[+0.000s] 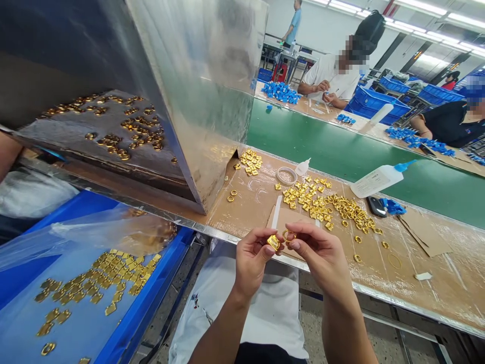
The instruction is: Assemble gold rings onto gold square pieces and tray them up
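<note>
Between thumb and fingers, my left hand [252, 258] pinches a small square gold metal piece [273, 242]. My right hand [318, 247] grips a gold ring [288, 236] right beside it; whether the two pieces touch I cannot tell. Both hands are above the near edge of the brown-covered bench [397, 268]. Just beyond them lie a pile of square gold pieces [303, 194] and a pile of gold rings [352, 210]. A piece of cardboard [291, 221] is partly hidden behind my hands.
A metal hood [204, 101] stands at left, gold rings inside. Below it, a blue bin [159, 283] holds gold pieces on plastic. A tape roll [287, 175], white bottle [377, 181] and black mouse-like object [376, 206] lie on the bench. Co-workers sit across the green belt [303, 131].
</note>
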A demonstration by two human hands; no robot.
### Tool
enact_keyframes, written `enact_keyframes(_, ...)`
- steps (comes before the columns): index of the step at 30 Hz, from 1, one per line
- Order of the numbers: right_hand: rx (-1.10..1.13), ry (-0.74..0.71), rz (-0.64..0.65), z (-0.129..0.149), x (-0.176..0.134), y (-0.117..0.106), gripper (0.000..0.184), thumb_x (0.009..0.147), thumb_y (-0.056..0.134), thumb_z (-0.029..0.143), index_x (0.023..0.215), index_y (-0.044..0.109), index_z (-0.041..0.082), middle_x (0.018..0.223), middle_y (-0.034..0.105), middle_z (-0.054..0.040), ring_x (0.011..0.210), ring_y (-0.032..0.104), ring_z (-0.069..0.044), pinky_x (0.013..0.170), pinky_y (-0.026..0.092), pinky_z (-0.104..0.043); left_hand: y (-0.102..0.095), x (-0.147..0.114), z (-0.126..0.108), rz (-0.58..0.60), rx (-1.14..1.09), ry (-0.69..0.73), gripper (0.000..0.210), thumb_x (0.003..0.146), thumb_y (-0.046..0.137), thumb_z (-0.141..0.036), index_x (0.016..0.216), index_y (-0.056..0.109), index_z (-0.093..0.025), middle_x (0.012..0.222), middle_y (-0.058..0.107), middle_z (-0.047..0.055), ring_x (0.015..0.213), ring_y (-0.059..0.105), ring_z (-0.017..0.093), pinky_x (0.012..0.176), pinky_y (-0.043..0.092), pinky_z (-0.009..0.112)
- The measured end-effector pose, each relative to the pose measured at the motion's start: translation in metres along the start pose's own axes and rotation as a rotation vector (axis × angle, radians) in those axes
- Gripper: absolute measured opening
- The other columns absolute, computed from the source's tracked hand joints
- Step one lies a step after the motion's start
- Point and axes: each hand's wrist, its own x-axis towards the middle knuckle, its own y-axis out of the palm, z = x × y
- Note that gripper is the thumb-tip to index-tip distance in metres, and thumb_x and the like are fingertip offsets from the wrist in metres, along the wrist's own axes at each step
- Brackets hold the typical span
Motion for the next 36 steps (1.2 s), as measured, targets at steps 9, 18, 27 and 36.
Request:
enact_keyframes(9,0.015,-0.074,-0.029,0.004,-0.006,0.003,0.013,0.087,0.080,0.034,0.100,0.083,0.033,0.085,0.074,-0.0038,0.077,0.071,-0.016,0.067,0.060,-0.028,-0.004,0.000,-0.003,0.037,-0.079,-0.189,0.049,0.065,0.090,-0.057,0.094,0.081,-0.019,0.080,0.078,0.007,0.063,0.068,0.015,0.059,0.055,0.025)
enact_keyframes(18,0.033,-0.021,0.006,0.004,-0.006,0.001,0.013,0.087,0.081,0.031,0.099,0.081,0.029,0.086,0.072,-0.0031,0.079,0.071,-0.015,0.070,0.062,-0.024,-0.005,0.002,-0.003,0.051,-0.107,-0.182,0.046,0.066,0.091,-0.053,0.095,0.081,-0.018,0.080,0.079,0.007,0.062,0.069,0.013,0.058,0.055,0.022)
enact_keyframes(27,0.332,0.293,0.005,-0.007,0.000,-0.007,0.025,0.073,0.092,0.032,0.096,0.082,0.027,0.079,0.078,-0.0019,0.069,0.073,-0.012,0.071,0.063,-0.023,-0.001,0.002,-0.001,0.058,-0.024,-0.066,0.043,0.070,0.089,-0.051,0.095,0.080,-0.017,0.078,0.079,0.008,0.064,0.071,0.016,0.061,0.057,0.025)
enact_keyframes(36,0.589,0.428,0.005,-0.016,0.006,-0.008,0.029,0.064,0.097,0.036,0.085,0.081,0.026,0.068,0.067,0.0029,0.057,0.057,-0.006,0.064,0.057,-0.018,-0.002,0.001,-0.001,0.085,-0.034,-0.052,0.039,0.073,0.088,-0.047,0.095,0.080,-0.017,0.077,0.079,0.007,0.064,0.071,0.014,0.059,0.056,0.022)
